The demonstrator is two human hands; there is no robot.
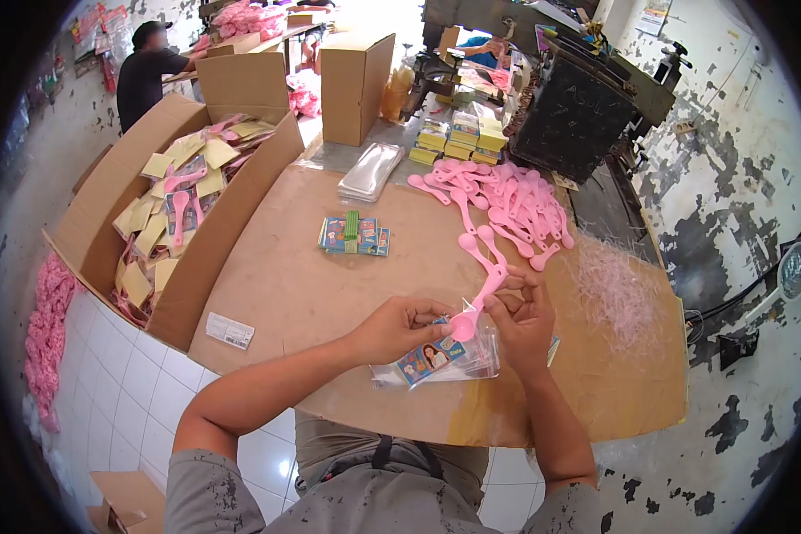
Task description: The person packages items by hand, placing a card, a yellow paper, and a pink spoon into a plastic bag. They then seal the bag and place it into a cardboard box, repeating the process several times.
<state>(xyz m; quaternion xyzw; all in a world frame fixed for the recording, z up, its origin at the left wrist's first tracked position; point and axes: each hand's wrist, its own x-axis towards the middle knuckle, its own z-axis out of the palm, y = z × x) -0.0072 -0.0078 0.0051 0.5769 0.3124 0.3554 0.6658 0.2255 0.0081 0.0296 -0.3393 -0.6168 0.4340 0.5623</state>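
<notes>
My left hand point(405, 326) is closed on a blue printed card point(431, 358), its fingertips right beside the bowl of a pink measuring spoon point(464, 326). With thumb and fingers my right hand point(526, 322) pinches that spoon by its upper part, keeping it tilted over the card. Clear plastic bags point(482, 363) lie beneath both hands near the front edge of the table. Beyond my hands, a heap of pink spoons point(518, 200) spreads across the table, a few trailing toward me. A banded bundle of printed cards point(354, 236) lies farther left.
A large carton point(285, 160) at left holds bagged spoons with yellow-backed cards. Stacked clear bags point(370, 173), card stacks point(465, 133) and an upright box point(351, 93) stand at the back. Plastic shreds point(616, 289) lie right, near a dark machine point(574, 111). A person point(142, 84) works back left.
</notes>
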